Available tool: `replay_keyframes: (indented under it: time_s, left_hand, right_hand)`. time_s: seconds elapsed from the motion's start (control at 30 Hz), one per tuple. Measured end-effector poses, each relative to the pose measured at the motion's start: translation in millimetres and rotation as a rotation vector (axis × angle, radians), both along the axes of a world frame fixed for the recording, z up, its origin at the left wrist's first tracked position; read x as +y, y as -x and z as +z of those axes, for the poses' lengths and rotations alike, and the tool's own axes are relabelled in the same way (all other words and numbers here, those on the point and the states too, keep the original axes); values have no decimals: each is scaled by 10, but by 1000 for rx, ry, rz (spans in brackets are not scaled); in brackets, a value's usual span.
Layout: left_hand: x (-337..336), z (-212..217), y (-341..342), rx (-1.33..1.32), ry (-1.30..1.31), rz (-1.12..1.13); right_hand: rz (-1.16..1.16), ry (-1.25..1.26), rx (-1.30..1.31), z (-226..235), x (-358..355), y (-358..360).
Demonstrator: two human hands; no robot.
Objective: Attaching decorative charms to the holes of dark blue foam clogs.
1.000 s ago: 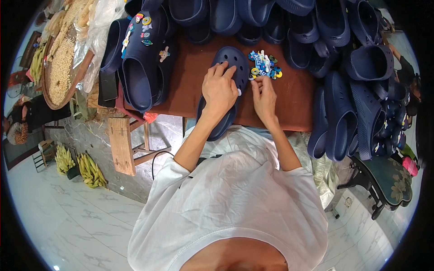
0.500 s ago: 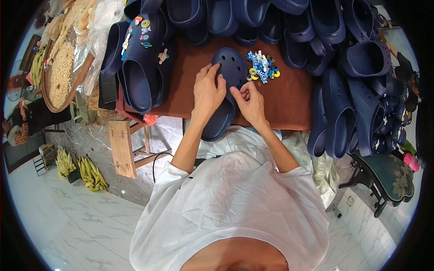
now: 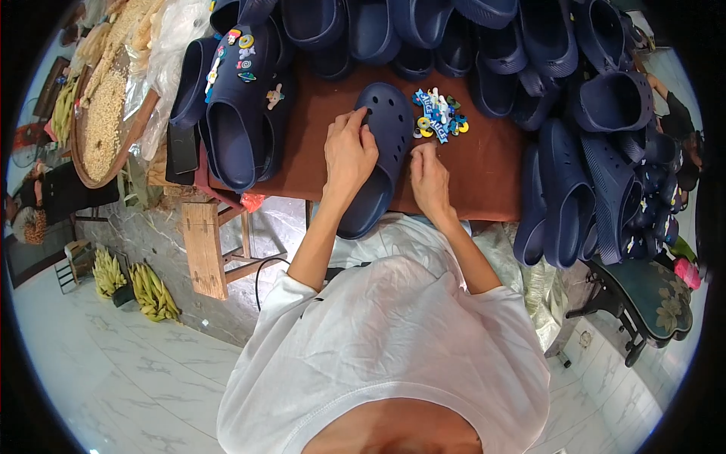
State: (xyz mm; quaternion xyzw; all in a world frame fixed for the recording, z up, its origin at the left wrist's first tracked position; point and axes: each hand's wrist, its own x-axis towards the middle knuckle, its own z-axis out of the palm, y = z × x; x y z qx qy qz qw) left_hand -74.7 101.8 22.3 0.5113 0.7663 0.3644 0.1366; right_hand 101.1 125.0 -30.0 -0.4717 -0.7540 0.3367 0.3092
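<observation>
So the navy clog [image 3: 378,151] is lying toe-away on the brown tabletop [image 3: 484,174], heel hanging just over the near edge, and the left hand [image 3: 349,155] is pressed down on its upper with fingers curled over the holed top, looks like that's to pin it flat and steady. The right hand [image 3: 429,178] rests just beside the clog with its fingers bunched together, maybe pinching something tiny, can't tell. The little pile of colourful charms [image 3: 439,121] sits right by the toe, handy for that hand, while a decorated clog [image 3: 242,98] lies off left.
</observation>
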Motion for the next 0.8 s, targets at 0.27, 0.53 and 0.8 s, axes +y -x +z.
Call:
replay_keyframes:
  time_s: [0.27, 0.53, 0.8]
  left_hand:
    - [-45, 91, 178, -33, 62, -4]
    - [16, 88, 357, -93, 116, -32]
    - [17, 123, 255, 104, 106, -7]
  right_hand:
    - [-131, -130, -175, 118, 327, -193]
    - [115, 67, 182, 338, -102, 122]
    - [128, 28, 117, 310, -198, 209]
